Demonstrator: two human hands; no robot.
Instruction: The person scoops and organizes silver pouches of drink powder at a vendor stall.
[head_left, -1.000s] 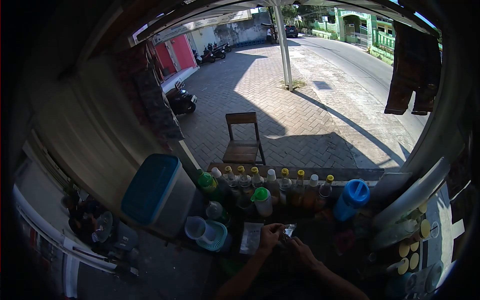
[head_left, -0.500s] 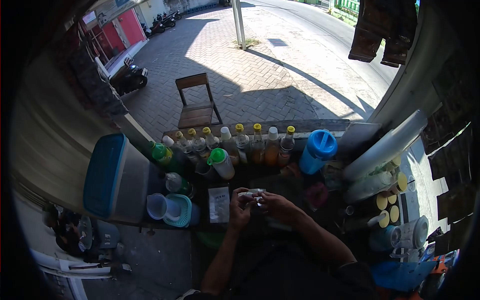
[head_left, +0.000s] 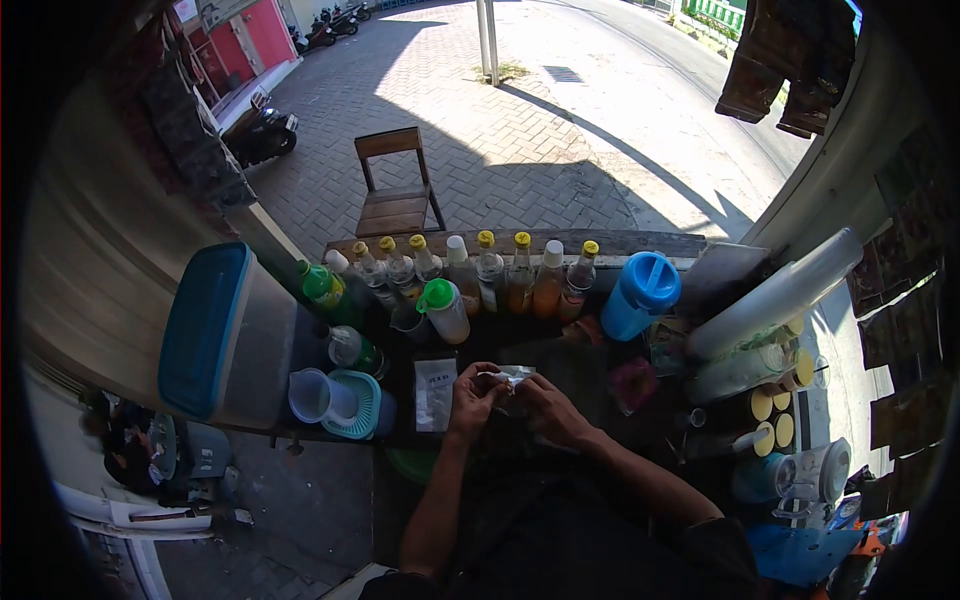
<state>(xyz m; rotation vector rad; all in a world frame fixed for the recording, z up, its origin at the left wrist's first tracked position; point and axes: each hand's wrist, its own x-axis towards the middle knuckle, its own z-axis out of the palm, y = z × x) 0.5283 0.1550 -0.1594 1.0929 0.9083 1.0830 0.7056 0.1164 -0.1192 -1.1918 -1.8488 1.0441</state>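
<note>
Head view: both hands meet over the dark surface [head_left: 590, 365] of a street stall. The left hand [head_left: 473, 397] and the right hand [head_left: 545, 405] each pinch a small silvery sachet [head_left: 508, 376] between their fingertips, holding it just above the surface and close to the body. Any print on the sachet is too small to read.

Just left of the left hand a flat clear packet [head_left: 435, 393] lies on the surface; it carries a line of dark writing, too blurred to make out. Left of that sit a clear measuring cup [head_left: 311, 396] and a teal strainer [head_left: 356, 405], touching each other, beside a large grey bin with a blue lid [head_left: 205, 331].

Behind the hands stands a row of bottles [head_left: 490, 270] with yellow and white caps, holding clear and amber liquids; their labels cannot be read. A white bottle with a green cap [head_left: 442, 310] leans in front of the row. A blue jug [head_left: 640, 295] stands at the row's right end. To the right lie stacks of plastic cups [head_left: 775, 300] on their sides and yellow-lidded jars [head_left: 775, 415].

Beyond the surface a wooden chair [head_left: 395, 195] stands on brick paving.
</note>
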